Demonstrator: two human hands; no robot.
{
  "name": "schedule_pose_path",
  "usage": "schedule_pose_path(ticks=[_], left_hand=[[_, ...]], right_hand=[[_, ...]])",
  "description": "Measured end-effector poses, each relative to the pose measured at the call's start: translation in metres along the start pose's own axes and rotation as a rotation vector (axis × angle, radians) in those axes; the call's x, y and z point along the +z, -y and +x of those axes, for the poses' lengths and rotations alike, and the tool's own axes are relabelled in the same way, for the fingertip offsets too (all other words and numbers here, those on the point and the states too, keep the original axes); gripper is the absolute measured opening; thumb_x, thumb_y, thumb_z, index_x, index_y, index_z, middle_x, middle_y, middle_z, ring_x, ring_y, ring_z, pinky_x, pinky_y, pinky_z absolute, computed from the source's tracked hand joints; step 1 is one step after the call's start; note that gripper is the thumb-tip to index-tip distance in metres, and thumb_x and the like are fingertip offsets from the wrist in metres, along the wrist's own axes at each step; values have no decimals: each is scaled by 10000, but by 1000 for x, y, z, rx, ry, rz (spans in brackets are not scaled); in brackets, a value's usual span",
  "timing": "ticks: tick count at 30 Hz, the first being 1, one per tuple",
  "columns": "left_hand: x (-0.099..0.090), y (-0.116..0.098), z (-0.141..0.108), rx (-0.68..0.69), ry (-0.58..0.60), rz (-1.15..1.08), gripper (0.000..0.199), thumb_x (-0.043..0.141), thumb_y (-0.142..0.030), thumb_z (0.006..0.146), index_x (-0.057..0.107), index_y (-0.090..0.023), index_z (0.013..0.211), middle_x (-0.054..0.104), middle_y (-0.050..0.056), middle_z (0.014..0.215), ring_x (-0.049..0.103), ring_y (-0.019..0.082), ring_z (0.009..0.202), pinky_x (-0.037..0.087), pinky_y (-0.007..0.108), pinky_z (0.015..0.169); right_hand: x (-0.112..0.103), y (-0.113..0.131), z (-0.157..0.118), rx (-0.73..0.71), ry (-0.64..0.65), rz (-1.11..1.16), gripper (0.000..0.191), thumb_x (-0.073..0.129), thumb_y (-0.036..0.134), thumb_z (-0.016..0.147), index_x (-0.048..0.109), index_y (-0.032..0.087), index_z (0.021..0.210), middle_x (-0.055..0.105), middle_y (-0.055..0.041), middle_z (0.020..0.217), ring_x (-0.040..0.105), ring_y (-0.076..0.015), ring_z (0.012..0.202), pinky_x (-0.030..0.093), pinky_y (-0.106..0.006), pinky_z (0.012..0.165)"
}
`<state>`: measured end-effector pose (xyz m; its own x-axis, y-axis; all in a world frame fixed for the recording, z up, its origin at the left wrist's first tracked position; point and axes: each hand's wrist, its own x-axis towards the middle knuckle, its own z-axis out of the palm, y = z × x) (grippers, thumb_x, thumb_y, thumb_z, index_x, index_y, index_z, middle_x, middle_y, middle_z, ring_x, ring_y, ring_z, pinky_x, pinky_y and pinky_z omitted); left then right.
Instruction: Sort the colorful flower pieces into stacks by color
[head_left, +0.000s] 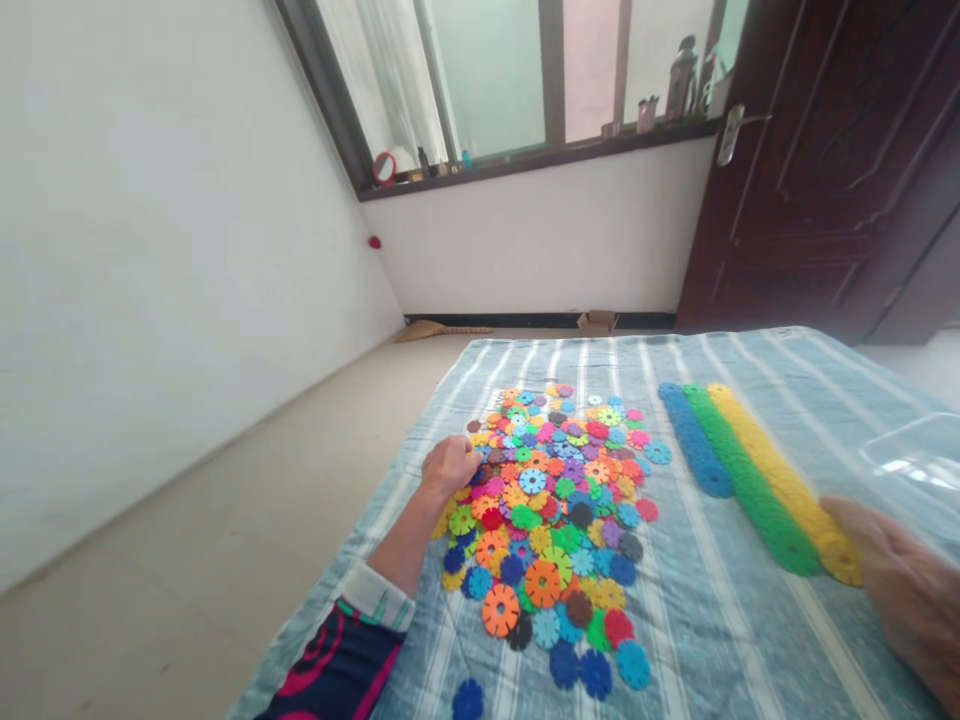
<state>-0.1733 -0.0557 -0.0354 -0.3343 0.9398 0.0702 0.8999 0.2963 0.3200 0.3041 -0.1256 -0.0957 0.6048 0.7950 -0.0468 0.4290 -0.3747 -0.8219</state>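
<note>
A loose pile of many-coloured notched plastic discs [532, 481] is spread over a striped cloth. At the pile's left edge is my left hand [450, 464], fingers curled in and closed among the discs; what they pinch is hidden. Over to the right lie three overlapping rows of discs: a short blue row [694, 440], a longer green row [750, 480] and a yellow row [772, 465]. My right hand [896, 575] is beside the near end of the yellow row, blurred by motion, so its grip is unclear.
The blue striped cloth [697, 640] covers the table. A clear plastic container [915, 450] stands at the right edge. Beyond are a white wall, a dark red door [825, 150] and a windowsill holding bottles. A broom [431, 330] lies on the floor.
</note>
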Motion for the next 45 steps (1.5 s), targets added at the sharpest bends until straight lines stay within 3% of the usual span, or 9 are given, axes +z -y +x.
schedule_pose_path(ticks=[5,10,19,22,25,28,35,40,45], left_hand=[[16,-1,1,3,11,-173,55,642,-236,618,661,-199,655,588,-18,544,560,152,585,305,231,529],[24,-1,1,-40,-22,-404,298,653,-169,574,684,-160,870,583,-50,545,550,123,535,355,213,510],[27,2,-7,-83,-32,-780,270,645,-148,528,682,-120,794,641,-18,609,607,132,589,459,220,544],[30,2,-9,-60,-32,-866,249,633,-161,540,679,-129,782,659,-14,632,616,132,605,477,225,569],[33,0,-11,-20,-2,-937,234,644,-189,550,687,-142,775,691,-3,679,632,140,634,491,234,597],[34,-4,-14,61,89,-1025,239,643,-205,569,698,-144,793,709,7,711,632,139,627,501,245,604],[30,-10,-21,130,130,-1174,205,685,-238,592,710,-144,772,703,-7,684,626,127,611,515,238,608],[28,-13,-23,136,90,-1172,207,685,-248,606,706,-138,780,697,-4,678,612,122,591,518,245,606],[28,-16,-24,180,125,-1112,222,678,-265,624,721,-136,800,717,13,731,635,138,646,514,242,641]], right_hand=[[-2,5,-3,-3,-10,0,483,484,598,702,713,265,966,712,-105,974,612,-350,1006,430,-444,862],[-3,9,-6,10,-12,35,440,502,575,687,718,275,927,718,-96,972,623,-330,993,439,-422,858],[-4,6,-7,15,-41,11,428,467,579,704,690,278,910,701,-100,1040,601,-338,1071,430,-429,923],[-4,6,-10,-177,-142,-37,375,443,546,723,658,273,864,681,-115,1072,585,-329,1108,412,-425,992],[5,12,-23,-618,-210,-87,375,438,507,764,637,217,892,654,-154,1102,594,-318,1092,407,-430,1026],[27,33,-46,-941,-145,-71,351,481,471,819,643,185,941,656,-145,1100,623,-284,1037,438,-441,999],[115,111,-102,-1254,193,-7,244,489,303,900,650,218,1062,634,-92,1184,579,-231,1122,486,-408,950],[169,150,-112,-1304,335,-64,263,508,219,881,635,213,1112,635,-100,1154,584,-232,1079,498,-397,914],[197,172,-114,-1279,483,-156,297,547,188,851,605,217,1141,630,-86,1104,562,-217,1045,469,-361,902]])
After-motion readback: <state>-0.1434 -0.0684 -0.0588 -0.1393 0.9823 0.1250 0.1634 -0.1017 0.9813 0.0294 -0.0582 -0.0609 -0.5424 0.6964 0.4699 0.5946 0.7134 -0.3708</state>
